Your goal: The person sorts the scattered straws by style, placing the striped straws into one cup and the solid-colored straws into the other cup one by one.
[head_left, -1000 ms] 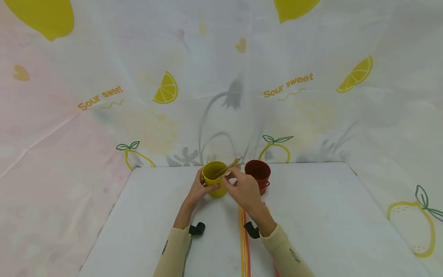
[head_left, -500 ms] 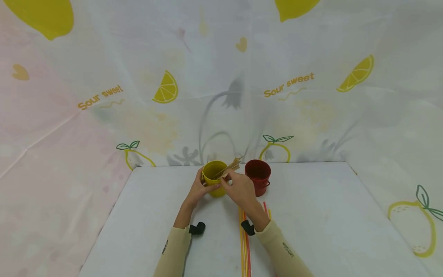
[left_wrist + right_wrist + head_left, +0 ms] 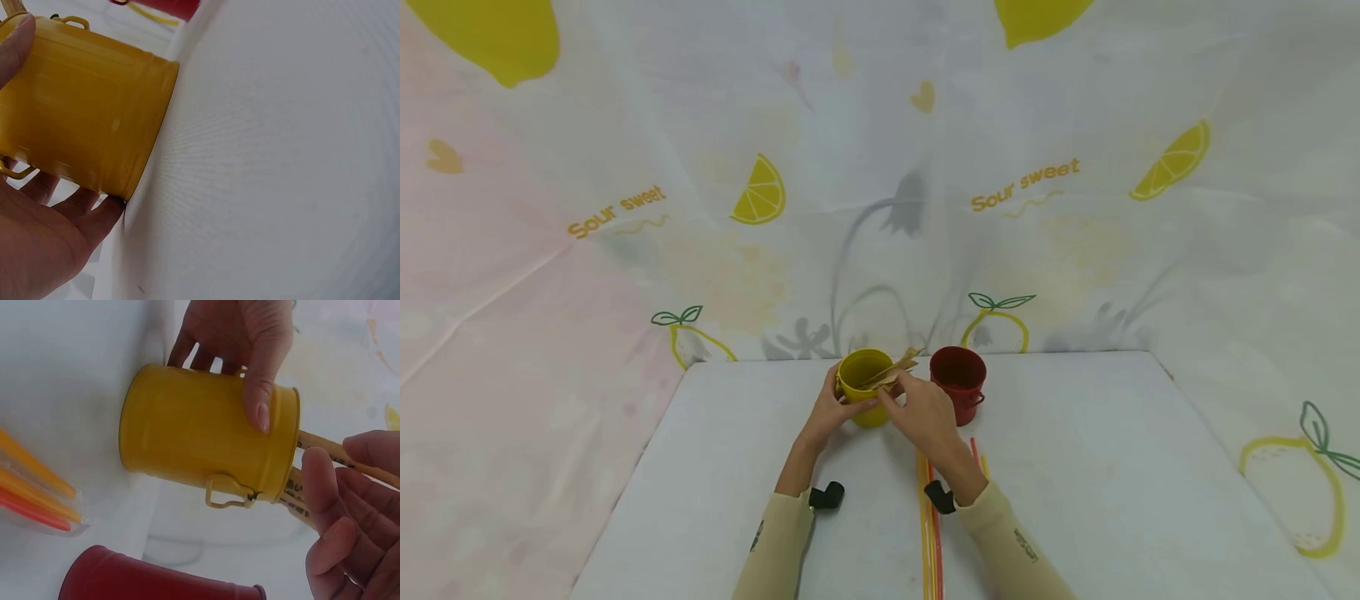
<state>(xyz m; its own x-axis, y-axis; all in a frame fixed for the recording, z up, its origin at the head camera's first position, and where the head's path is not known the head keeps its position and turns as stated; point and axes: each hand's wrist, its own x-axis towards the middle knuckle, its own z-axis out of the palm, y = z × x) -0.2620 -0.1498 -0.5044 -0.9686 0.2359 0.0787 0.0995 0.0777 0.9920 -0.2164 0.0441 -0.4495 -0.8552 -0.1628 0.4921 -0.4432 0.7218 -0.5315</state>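
Observation:
My left hand (image 3: 831,410) holds a small yellow bucket (image 3: 200,428) upright on the table, with the thumb on one side near the rim and the fingers on the other. Several tan flat sticks (image 3: 322,447) with dark printing lean out over the bucket's right side. They look like wrapped chopsticks, though their lower ends are hidden inside. At the rim, my right hand (image 3: 922,417) pinches among these sticks with thumb and forefinger. In the left wrist view, the bucket's base meets the white surface.
Just right of the yellow bucket stands a red bucket (image 3: 958,375). Several yellow, orange and red straws (image 3: 928,533) lie lengthwise on the white table (image 3: 737,483), partly beneath the right forearm. A lemon-printed cloth (image 3: 865,167) hangs behind the table.
My right hand has shifted slightly left, closer to the yellow bucket. The sticks' outer ends have tipped a little lower. The left hand and both buckets stay in place.

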